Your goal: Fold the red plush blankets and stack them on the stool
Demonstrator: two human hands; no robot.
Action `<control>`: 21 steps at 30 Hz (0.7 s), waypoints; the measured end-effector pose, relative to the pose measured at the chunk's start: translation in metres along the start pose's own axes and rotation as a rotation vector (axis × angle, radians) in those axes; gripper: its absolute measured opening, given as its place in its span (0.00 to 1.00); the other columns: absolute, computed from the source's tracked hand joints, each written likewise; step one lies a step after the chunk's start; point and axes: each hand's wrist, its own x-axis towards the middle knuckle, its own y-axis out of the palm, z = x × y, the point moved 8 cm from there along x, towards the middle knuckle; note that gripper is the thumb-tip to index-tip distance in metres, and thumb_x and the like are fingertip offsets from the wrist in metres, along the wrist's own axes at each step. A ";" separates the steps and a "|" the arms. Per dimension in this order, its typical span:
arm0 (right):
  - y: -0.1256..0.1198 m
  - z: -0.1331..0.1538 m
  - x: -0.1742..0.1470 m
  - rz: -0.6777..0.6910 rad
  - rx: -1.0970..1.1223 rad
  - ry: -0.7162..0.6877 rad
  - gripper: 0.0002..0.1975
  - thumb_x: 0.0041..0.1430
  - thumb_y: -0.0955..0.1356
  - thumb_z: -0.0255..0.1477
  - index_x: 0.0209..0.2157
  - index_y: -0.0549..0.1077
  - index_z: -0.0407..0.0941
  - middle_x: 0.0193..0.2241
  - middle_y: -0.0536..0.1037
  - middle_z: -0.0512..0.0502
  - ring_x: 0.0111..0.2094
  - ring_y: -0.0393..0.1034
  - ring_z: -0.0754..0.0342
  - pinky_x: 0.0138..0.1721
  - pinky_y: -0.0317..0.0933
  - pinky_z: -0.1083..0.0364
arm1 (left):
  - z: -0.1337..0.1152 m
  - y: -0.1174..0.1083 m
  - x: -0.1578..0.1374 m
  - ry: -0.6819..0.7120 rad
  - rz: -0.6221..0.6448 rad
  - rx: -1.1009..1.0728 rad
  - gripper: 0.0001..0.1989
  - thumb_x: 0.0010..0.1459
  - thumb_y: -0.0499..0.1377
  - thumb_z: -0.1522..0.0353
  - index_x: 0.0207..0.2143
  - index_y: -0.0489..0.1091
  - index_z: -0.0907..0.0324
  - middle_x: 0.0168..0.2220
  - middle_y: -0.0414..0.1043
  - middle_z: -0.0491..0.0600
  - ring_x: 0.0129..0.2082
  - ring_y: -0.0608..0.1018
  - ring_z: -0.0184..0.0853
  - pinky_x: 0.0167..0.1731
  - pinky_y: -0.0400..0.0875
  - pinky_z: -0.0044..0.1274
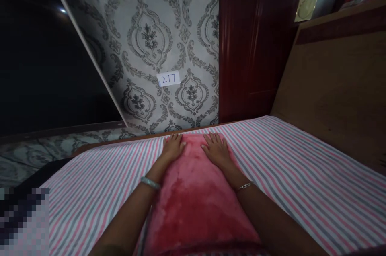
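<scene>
A long piece of pink-red plush fabric [196, 191] lies flat on a striped sheet [289, 159], stretching from near my body to the far edge. At its far left corner my left hand [174, 146] rests flat with the fingers spread. My right hand [216, 149] lies likewise on the far right corner, fingers apart and pointing away from me. Both palms press on the fabric, and neither hand grips it. Darker red patches show on the near half of the pile. The nearest end of the fabric runs out of view at the bottom.
Behind the far edge stands a patterned wall with a paper label [169, 78] reading 277. A large dark screen [54, 55] leans in at left. On the right are a dark red wooden panel [247, 47] and a brown board [334, 87].
</scene>
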 end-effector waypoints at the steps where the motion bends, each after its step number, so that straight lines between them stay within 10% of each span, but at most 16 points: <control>1: 0.000 0.000 0.000 0.002 0.002 0.000 0.28 0.70 0.57 0.40 0.68 0.56 0.48 0.69 0.52 0.41 0.70 0.40 0.41 0.65 0.37 0.37 | 0.006 -0.005 0.012 0.003 0.021 -0.046 0.25 0.63 0.52 0.61 0.60 0.66 0.61 0.66 0.59 0.61 0.67 0.58 0.51 0.64 0.46 0.48; 5: -0.002 0.000 0.000 -0.005 0.017 -0.002 0.28 0.70 0.58 0.40 0.68 0.57 0.48 0.69 0.53 0.42 0.69 0.41 0.41 0.65 0.37 0.37 | 0.025 -0.012 0.048 0.024 0.155 -0.232 0.21 0.56 0.57 0.54 0.41 0.76 0.61 0.42 0.79 0.54 0.44 0.78 0.45 0.46 0.72 0.33; 11: 0.000 -0.001 0.000 -0.035 0.001 -0.013 0.27 0.70 0.57 0.40 0.67 0.59 0.47 0.68 0.56 0.41 0.69 0.44 0.41 0.65 0.38 0.37 | 0.037 -0.003 0.060 0.046 0.227 -0.484 0.28 0.41 0.62 0.43 0.27 0.71 0.60 0.24 0.71 0.45 0.26 0.73 0.34 0.26 0.68 0.24; 21: 0.005 -0.004 0.003 -0.034 -0.021 -0.027 0.28 0.70 0.57 0.40 0.67 0.59 0.47 0.68 0.57 0.40 0.68 0.44 0.40 0.64 0.40 0.37 | 0.030 -0.012 0.075 0.132 0.186 -0.514 0.23 0.45 0.64 0.48 0.31 0.72 0.59 0.30 0.72 0.45 0.34 0.74 0.35 0.34 0.68 0.23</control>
